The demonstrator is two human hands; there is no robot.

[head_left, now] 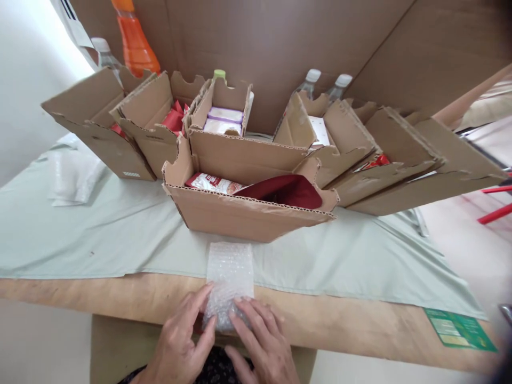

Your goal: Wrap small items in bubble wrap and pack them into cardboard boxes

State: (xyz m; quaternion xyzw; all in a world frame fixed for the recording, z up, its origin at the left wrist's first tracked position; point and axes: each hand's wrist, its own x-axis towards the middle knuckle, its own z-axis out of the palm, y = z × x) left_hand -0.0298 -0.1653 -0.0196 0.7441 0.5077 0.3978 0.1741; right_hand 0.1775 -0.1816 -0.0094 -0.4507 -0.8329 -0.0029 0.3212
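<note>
The left hand (182, 330) bends around the left edge of a strip of bubble wrap (230, 269), thumb and index finger set apart on it; whether they grip it cannot be told. The right hand (262, 341) lies at the strip's right side, its fingers loosely spread, their tips resting on the near end, thumb held away. Something reddish shows beneath the left fingers, perhaps a wrapped item, though the fingers hide most of it. The bubble wrap lies over the front of the table, its near end on the bare brown table edge (340, 322) and its far end on a pale green cloth (120, 224), just short of an open cardboard bin (248, 220). In that bin sit a red-and-white packet (216, 184) and, to its right, a maroon pouch (296, 192). Behind it, more cardboard bins fan out to both sides: red packets (175, 116) stand in one on the left, purple-edged white packs (224, 120) in one near the middle, and a white box (319, 130) in one right of centre. Behind the bins rise an orange bottle (138, 48) and several clear bottles with white caps. Crumpled clear plastic (72, 176) lies on the cloth at the left; a green printed card (460, 329) lies at the table's right front corner.
</note>
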